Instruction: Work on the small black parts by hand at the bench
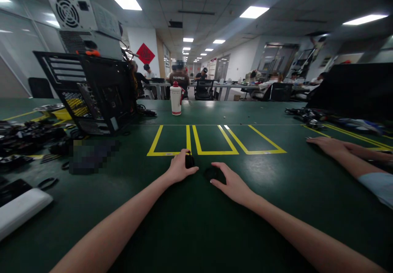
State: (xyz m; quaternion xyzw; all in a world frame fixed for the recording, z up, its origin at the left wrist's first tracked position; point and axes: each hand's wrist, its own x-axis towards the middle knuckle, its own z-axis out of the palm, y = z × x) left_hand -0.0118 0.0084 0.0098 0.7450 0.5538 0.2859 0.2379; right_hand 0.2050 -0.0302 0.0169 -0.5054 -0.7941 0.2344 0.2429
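Close to the middle of the green table, my left hand (179, 169) curls its thumb and fingers around a small black object (190, 161), whose kind I cannot make out. To the right, a dark rounded thing that looks like a black computer mouse (215, 174) lies at the table surface. My right hand (231, 183) grips it from the right side, thumb below and fingers above. A small gap separates the two black things. Just beyond my hands, yellow tape (217, 154) outlines three boxes on the table.
A black computer case (101, 97) with a power supply (82, 15) on top stands at the left, beside tangled black cables (27, 138). A white bottle (176, 101) stands farther back. Another person's hand (328, 144) rests at the right. A white block (24, 209) lies near left.
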